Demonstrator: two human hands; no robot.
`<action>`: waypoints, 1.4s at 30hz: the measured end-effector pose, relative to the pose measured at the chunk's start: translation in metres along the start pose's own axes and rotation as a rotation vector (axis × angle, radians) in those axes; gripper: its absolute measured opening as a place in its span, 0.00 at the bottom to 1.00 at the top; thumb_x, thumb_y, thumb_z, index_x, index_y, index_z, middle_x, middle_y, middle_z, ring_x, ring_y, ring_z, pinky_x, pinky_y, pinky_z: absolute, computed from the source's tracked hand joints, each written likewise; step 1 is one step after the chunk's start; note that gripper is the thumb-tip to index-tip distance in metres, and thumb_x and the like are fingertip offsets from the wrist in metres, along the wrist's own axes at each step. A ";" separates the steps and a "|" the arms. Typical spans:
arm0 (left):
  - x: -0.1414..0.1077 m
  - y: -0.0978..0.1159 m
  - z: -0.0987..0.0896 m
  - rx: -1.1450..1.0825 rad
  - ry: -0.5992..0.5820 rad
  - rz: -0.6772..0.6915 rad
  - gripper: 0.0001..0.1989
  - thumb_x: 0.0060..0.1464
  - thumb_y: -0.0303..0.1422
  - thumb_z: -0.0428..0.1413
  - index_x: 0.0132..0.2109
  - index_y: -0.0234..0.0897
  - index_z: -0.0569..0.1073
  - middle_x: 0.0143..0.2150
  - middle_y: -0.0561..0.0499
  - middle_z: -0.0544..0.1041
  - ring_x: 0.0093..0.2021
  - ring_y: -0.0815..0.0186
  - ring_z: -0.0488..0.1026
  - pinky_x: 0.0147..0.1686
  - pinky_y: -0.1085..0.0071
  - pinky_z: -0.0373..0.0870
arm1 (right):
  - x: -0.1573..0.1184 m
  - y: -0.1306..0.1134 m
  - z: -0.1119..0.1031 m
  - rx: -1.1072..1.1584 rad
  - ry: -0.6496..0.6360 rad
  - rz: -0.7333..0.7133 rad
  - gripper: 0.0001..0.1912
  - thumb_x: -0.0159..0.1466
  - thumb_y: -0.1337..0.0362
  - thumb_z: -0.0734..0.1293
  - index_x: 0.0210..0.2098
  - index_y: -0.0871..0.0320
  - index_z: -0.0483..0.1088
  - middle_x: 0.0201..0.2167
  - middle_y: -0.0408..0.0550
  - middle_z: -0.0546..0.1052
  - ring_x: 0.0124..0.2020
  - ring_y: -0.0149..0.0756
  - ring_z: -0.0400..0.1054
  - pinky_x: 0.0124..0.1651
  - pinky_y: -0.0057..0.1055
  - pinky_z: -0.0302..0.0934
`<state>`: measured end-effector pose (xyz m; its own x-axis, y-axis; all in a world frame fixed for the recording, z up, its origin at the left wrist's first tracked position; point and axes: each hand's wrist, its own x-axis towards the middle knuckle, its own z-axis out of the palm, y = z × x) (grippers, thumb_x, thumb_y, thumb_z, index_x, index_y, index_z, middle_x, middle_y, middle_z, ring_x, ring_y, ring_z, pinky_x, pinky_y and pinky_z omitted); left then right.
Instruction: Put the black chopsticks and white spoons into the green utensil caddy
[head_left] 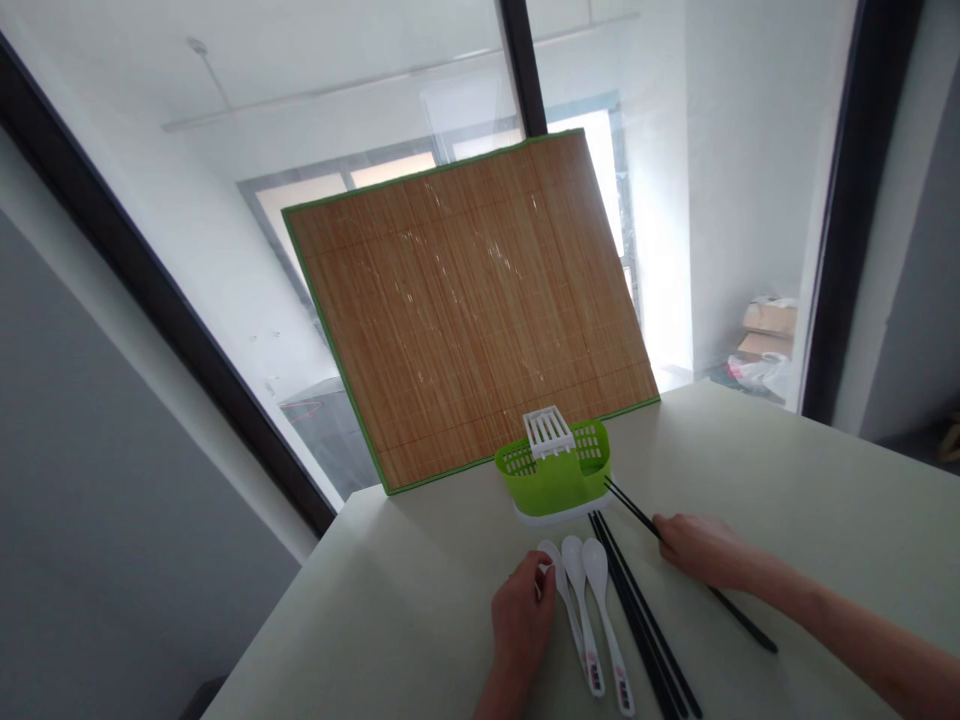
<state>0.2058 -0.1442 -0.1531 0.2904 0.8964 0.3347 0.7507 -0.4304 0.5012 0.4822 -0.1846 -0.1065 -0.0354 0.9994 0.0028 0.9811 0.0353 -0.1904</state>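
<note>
My right hand [694,548] is closed around slim black chopsticks [742,617], with two tips showing at the basket's right side. They slant from there down to the right, and their middle is hidden by the hand. The green cutlery basket [546,485] has a white base and a white slatted rack [549,430] at its top. My left hand [525,612] has curled fingers pinching the bowl of the leftmost white spoon [571,615]. Beside it lie two more white spoons [585,610], bowls toward the basket. More black chopsticks [637,610] lie between the spoons and my right hand.
A bamboo mat [480,310] with green edging leans against the glass behind the basket. The pale table [795,500] has its edges at left and back right. Beyond the glass are cardboard boxes [769,320] and a plastic bag [759,373].
</note>
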 end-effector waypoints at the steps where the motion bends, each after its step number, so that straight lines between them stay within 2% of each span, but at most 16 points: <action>1: 0.000 0.000 0.000 -0.011 0.004 0.004 0.09 0.59 0.34 0.46 0.40 0.42 0.71 0.28 0.56 0.73 0.27 0.69 0.68 0.29 0.74 0.57 | 0.001 0.003 -0.009 0.009 0.022 -0.022 0.11 0.64 0.64 0.56 0.37 0.61 0.69 0.30 0.58 0.77 0.33 0.49 0.74 0.34 0.36 0.59; 4: 0.000 0.002 0.002 -0.057 0.018 0.035 0.09 0.59 0.34 0.46 0.40 0.41 0.71 0.29 0.55 0.73 0.27 0.70 0.67 0.30 0.74 0.59 | 0.003 0.009 -0.035 0.074 0.135 -0.133 0.13 0.69 0.60 0.51 0.41 0.57 0.64 0.34 0.52 0.76 0.38 0.43 0.72 0.38 0.33 0.58; 8: 0.000 0.005 0.005 -0.115 0.039 0.099 0.09 0.60 0.35 0.46 0.40 0.40 0.71 0.32 0.54 0.73 0.27 0.70 0.67 0.31 0.75 0.61 | 0.002 0.006 -0.049 0.259 0.294 -0.311 0.14 0.70 0.55 0.50 0.36 0.54 0.59 0.29 0.46 0.73 0.30 0.38 0.69 0.33 0.31 0.57; 16: -0.002 0.003 0.009 -0.117 0.085 0.169 0.10 0.59 0.34 0.47 0.39 0.39 0.72 0.32 0.52 0.73 0.27 0.70 0.68 0.30 0.76 0.64 | 0.003 0.007 -0.031 0.345 0.327 -0.370 0.12 0.70 0.57 0.51 0.36 0.55 0.59 0.30 0.46 0.73 0.30 0.38 0.69 0.33 0.31 0.57; 22: -0.001 0.005 0.007 -0.127 0.039 0.144 0.10 0.60 0.35 0.46 0.39 0.39 0.72 0.33 0.52 0.73 0.29 0.69 0.68 0.31 0.75 0.64 | 0.004 0.010 -0.021 0.343 0.312 -0.352 0.11 0.69 0.58 0.52 0.34 0.55 0.59 0.28 0.46 0.73 0.29 0.38 0.69 0.32 0.31 0.57; 30: 0.001 0.011 0.005 -0.186 0.033 0.111 0.11 0.60 0.35 0.47 0.39 0.39 0.73 0.33 0.51 0.73 0.29 0.69 0.68 0.31 0.74 0.65 | -0.001 0.009 -0.022 0.369 0.274 -0.344 0.11 0.69 0.61 0.52 0.35 0.56 0.61 0.30 0.48 0.73 0.30 0.38 0.68 0.34 0.32 0.59; 33: 0.007 0.032 -0.002 -0.320 0.010 0.121 0.11 0.59 0.35 0.49 0.42 0.39 0.74 0.36 0.50 0.75 0.30 0.70 0.69 0.29 0.75 0.65 | -0.004 0.005 -0.023 0.358 0.268 -0.361 0.11 0.69 0.61 0.52 0.36 0.56 0.62 0.31 0.48 0.73 0.31 0.38 0.69 0.34 0.32 0.59; 37: 0.022 0.081 -0.012 -0.527 -0.059 0.177 0.12 0.55 0.34 0.54 0.46 0.40 0.74 0.39 0.50 0.76 0.32 0.70 0.71 0.27 0.77 0.66 | -0.008 -0.002 -0.022 0.372 0.252 -0.396 0.10 0.68 0.61 0.53 0.37 0.56 0.64 0.32 0.47 0.74 0.32 0.38 0.69 0.36 0.31 0.60; 40: 0.034 0.112 -0.011 -0.635 -0.095 0.268 0.15 0.52 0.32 0.57 0.49 0.41 0.74 0.40 0.50 0.76 0.34 0.70 0.71 0.29 0.78 0.68 | -0.012 -0.004 -0.023 0.429 0.230 -0.443 0.11 0.68 0.61 0.54 0.39 0.56 0.66 0.35 0.49 0.74 0.35 0.38 0.70 0.38 0.31 0.61; 42: 0.041 0.124 -0.006 -0.662 -0.092 0.301 0.15 0.52 0.31 0.57 0.48 0.41 0.74 0.38 0.51 0.75 0.35 0.69 0.71 0.29 0.78 0.68 | -0.014 -0.003 -0.023 0.475 0.224 -0.452 0.12 0.68 0.61 0.54 0.41 0.56 0.67 0.36 0.50 0.75 0.36 0.38 0.70 0.40 0.31 0.62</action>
<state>0.3068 -0.1617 -0.0723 0.4983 0.7220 0.4801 0.1230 -0.6070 0.7851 0.4846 -0.1987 -0.0830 -0.3305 0.8655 0.3764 0.6876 0.4940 -0.5322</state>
